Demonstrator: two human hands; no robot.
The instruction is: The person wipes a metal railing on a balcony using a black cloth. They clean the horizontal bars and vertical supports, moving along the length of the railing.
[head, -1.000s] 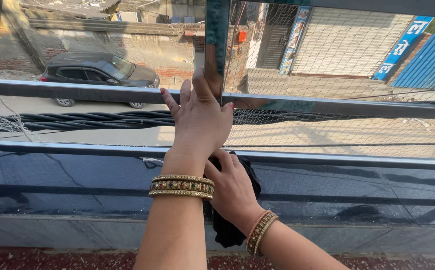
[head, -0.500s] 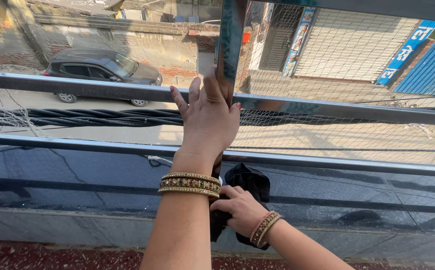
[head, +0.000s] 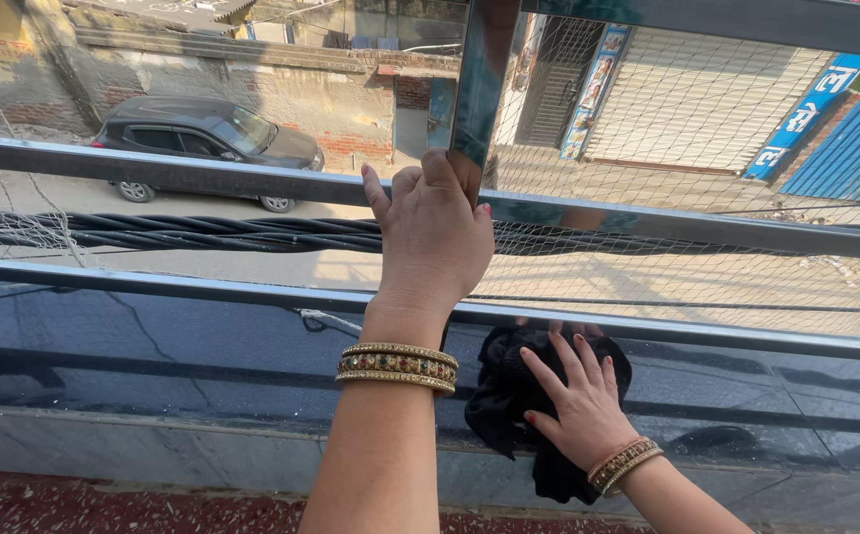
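- Our left hand [head: 435,242] grips the upright steel post [head: 481,89].
- Below and to its right, our right hand [head: 573,396] presses the black cloth [head: 504,396] flat-palmed on the dark glass panel [head: 153,346], mid-wipe.
- Next likely needs steady sideways strokes.

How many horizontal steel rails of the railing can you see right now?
3: the top rail along the upper edge, the middle rail beside the left hand, and the lower rail just above the right hand pressing the black cloth.

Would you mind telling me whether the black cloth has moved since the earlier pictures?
Yes. The right hand has carried the black cloth rightward, away from the left hand on the upright post.
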